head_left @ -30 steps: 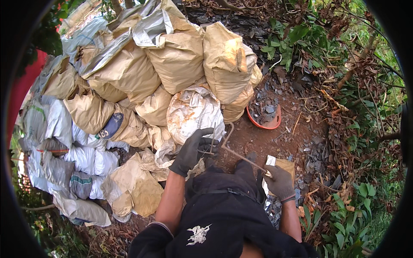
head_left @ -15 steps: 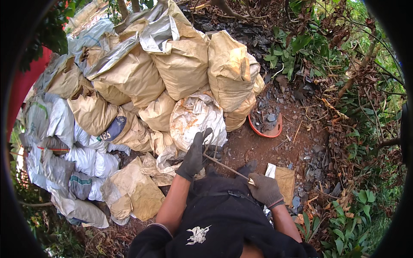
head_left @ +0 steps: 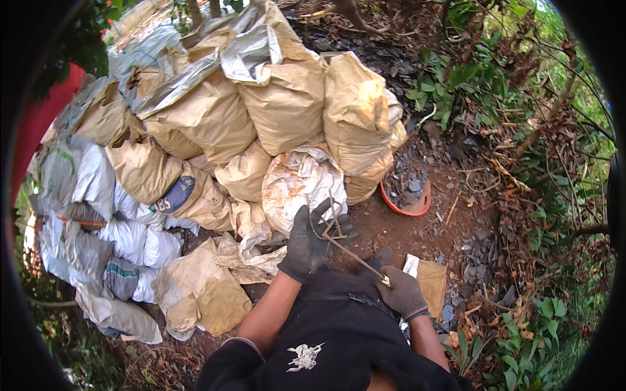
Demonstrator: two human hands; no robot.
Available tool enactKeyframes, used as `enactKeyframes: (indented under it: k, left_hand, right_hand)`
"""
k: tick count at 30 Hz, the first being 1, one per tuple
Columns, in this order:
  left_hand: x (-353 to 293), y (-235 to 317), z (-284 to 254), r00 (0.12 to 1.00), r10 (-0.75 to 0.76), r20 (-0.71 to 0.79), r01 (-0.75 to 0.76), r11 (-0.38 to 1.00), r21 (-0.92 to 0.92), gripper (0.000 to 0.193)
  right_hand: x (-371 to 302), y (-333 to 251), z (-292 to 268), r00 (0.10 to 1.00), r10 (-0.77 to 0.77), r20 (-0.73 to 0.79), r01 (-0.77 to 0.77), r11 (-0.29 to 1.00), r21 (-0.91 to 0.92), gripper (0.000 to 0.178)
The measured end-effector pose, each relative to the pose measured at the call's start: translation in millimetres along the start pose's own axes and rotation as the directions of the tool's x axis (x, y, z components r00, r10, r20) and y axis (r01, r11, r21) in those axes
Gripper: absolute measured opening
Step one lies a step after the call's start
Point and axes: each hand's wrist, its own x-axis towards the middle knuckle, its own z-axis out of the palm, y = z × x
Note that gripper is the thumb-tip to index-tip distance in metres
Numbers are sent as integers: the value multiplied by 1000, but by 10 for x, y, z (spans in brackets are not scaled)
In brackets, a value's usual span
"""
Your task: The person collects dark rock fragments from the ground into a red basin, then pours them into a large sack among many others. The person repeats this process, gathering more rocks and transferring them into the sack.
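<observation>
My right hand [head_left: 403, 291], in a dark knit glove, is closed around the handle end of a small hand rake [head_left: 355, 256] with a thin metal shaft and bent prongs. The shaft slants up and left across my lap. My left hand [head_left: 305, 241], also gloved, is beside the prongs with its fingers spread and its palm partly turned up. The prongs cross in front of the fingers; whether they touch the glove I cannot tell. Just beyond the left hand is a round-topped white sack [head_left: 303, 186] with rusty stains.
Filled tan sacks [head_left: 282, 107] are piled ahead and to the left, with white sacks [head_left: 124, 241] lower down. A red-rimmed basin [head_left: 425, 201] holding dark flakes sits at right. Flattened sacks [head_left: 212, 287] lie by my left arm. Leafy plants [head_left: 548, 332] border the right side.
My left hand has moved slightly right and turned, with its fingers spreading beside the prongs. The prong end of the rake has shifted right and turned; my right hand keeps its hold.
</observation>
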Motion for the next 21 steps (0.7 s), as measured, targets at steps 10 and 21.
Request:
enactKeyframes:
  k: [10,21]
  left_hand:
    - [-54,15,107,992,101,-80,-99,995,29,54]
    - [-20,98,-408,893,252,-373,-289,956,-45,76]
  right_hand:
    - [92,-161,-15,997,29,71,-33,998,55,31]
    - [299,-246,191,980,-50,192,57,998,-31,35]
